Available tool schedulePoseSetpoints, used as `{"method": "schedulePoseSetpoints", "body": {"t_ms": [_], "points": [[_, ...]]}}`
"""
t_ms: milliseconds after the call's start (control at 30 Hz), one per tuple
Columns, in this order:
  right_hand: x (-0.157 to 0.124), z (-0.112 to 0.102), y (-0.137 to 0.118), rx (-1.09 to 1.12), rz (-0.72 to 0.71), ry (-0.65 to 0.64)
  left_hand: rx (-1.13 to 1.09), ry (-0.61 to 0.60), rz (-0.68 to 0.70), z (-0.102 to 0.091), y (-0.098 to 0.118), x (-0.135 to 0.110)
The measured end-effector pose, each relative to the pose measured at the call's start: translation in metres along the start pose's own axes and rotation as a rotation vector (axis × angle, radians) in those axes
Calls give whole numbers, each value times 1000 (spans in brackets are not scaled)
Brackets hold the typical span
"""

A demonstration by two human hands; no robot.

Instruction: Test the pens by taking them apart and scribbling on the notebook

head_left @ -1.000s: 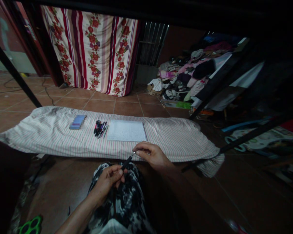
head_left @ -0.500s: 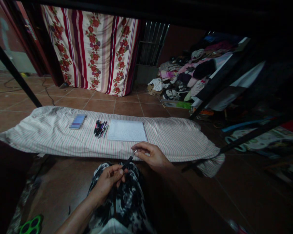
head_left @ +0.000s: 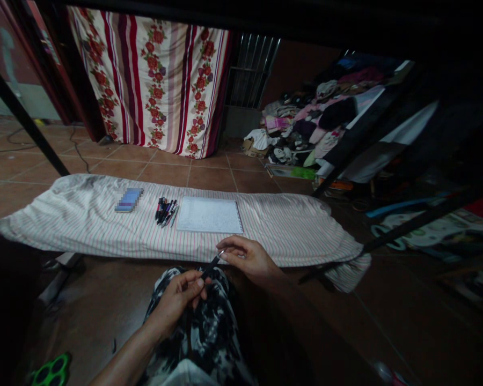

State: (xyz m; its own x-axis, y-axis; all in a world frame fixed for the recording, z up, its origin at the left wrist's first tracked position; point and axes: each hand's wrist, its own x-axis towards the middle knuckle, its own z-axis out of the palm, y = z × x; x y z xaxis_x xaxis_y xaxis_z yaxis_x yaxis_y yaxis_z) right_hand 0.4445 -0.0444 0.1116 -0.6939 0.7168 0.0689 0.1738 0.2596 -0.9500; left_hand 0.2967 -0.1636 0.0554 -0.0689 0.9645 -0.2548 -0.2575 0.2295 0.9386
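My left hand (head_left: 185,292) is closed around the lower part of a slim black pen (head_left: 210,267), held slanting above my knees. At the pen's upper end a shiny metal-coloured tip shows. There the thumb and fingers of my right hand (head_left: 247,257) pinch together. Just beyond my hands, a spiral notebook (head_left: 210,214) lies open on a bench covered with striped cloth (head_left: 290,230). To the notebook's left is a small pile of several pens (head_left: 166,212).
A blurred-out blue rectangular object (head_left: 129,200) lies left of the pens. Dark slanting bars (head_left: 26,118) flank the bench. Behind it hangs a floral curtain (head_left: 156,80), and clothes (head_left: 306,118) are heaped at the back right. A green object (head_left: 52,370) is on the floor.
Both hands and the pen stay nearly still. At the lower left, the dark shape has shifted, and a greyish piece under the bench end now shows more.
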Motion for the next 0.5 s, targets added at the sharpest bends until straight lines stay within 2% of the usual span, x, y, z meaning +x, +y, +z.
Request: {"method": "schedulePoseSetpoints", "body": {"t_ms": [233,500], "points": [[-2,4,12,303,124,-28,-10,8,-2,0,1,0],[-4,8,13,400,185,31,-8,4,13,0,0,1]]}}
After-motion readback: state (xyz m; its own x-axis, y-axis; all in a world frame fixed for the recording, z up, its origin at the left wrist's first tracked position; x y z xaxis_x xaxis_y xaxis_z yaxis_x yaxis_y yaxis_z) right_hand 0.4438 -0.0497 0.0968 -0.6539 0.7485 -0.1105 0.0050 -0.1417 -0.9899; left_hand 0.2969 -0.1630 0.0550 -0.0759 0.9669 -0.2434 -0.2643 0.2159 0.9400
